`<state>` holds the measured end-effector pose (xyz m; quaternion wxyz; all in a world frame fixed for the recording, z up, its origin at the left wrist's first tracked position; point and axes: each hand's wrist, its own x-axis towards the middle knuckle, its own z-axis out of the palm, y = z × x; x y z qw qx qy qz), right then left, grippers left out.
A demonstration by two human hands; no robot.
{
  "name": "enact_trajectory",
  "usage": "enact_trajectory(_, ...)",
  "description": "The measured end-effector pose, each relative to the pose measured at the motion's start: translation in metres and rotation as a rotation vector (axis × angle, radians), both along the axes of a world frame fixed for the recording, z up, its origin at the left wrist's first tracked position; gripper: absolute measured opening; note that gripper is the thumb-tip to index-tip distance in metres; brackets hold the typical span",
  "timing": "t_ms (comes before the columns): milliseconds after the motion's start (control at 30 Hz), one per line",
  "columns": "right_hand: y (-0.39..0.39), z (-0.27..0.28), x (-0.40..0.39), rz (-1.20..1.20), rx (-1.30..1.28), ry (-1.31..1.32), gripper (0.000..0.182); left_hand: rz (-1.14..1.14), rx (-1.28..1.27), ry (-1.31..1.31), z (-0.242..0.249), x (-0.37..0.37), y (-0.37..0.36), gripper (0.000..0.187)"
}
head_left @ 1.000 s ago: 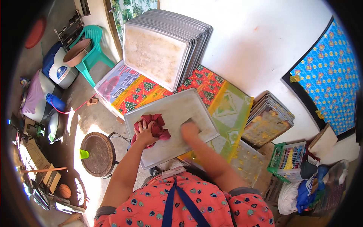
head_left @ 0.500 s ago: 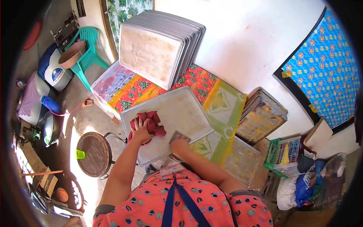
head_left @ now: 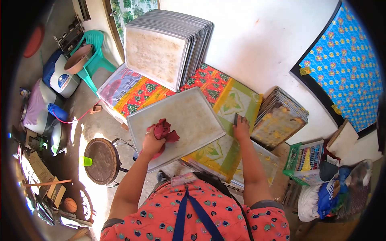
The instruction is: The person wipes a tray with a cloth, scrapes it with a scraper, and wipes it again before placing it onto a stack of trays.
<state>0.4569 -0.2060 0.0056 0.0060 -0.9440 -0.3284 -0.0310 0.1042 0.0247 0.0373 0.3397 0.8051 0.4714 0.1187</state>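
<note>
A flat metal baking tray (head_left: 189, 112) lies on the table in front of me, its near corner jutting past the table's edge. Over the tray's left part my left hand (head_left: 152, 143) is closed around a crumpled dark red cloth (head_left: 164, 131). My right hand (head_left: 242, 130) is to the right of the tray, above the green and yellow table cover (head_left: 233, 102). Its fingers grip a small dark flat scraper-like piece (head_left: 236, 118). Behind the tray, a tall stack of similar trays (head_left: 157, 54) stands on edge on the table.
More trays with yellow residue (head_left: 279, 122) lean against the wall at right, above another stained tray (head_left: 259, 164). A round wooden stool (head_left: 102, 160) with a green cup (head_left: 87, 161) is at left. A green plastic chair (head_left: 98, 62) holds a basin (head_left: 78, 59). A crate (head_left: 303, 160) sits at right.
My right hand has moved off the tray to the right with the dark piece, onto the table cover. My left hand has shifted slightly toward me, bunching the cloth.
</note>
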Motion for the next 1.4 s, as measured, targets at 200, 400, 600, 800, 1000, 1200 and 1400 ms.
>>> enact_trajectory(200, 0.025, 0.061, -0.126, 0.433, 0.841, 1.277, 0.110, -0.131, -0.639, -0.629, 0.061, 0.045, -0.065, 0.066)
enact_trajectory(400, 0.029, 0.048, -0.153, 0.248, 1.042, 1.668, 0.070, -0.494, -1.149, -0.687, 0.051, 0.070, -0.086, 0.074)
enact_trajectory(600, 0.017, 0.052, -0.078, 0.225, 0.513, 0.764, 0.065, -0.496, 0.042, 0.243, 0.013, 0.063, -0.084, 0.073)
enact_trajectory(800, 0.030, 0.011, -0.098, 0.238, 0.271, 0.109, 0.082, -0.697, 0.228, 0.428, -0.044, 0.035, -0.091, 0.074)
enact_trajectory(1000, 0.078, -0.006, -0.090, 0.286, 0.200, 0.077, 0.061, -0.738, 0.224, 0.420, -0.049, 0.031, -0.082, 0.071)
enact_trajectory(1200, 0.060, -0.004, -0.115, 0.287, 0.144, 0.053, 0.055, -0.845, 0.237, 0.469, -0.041, 0.002, -0.078, 0.072)
enact_trajectory(1400, 0.032, 0.003, -0.122, 0.324, 0.106, 0.188, 0.052, -0.777, 0.083, 0.395, -0.040, -0.015, -0.067, 0.070)
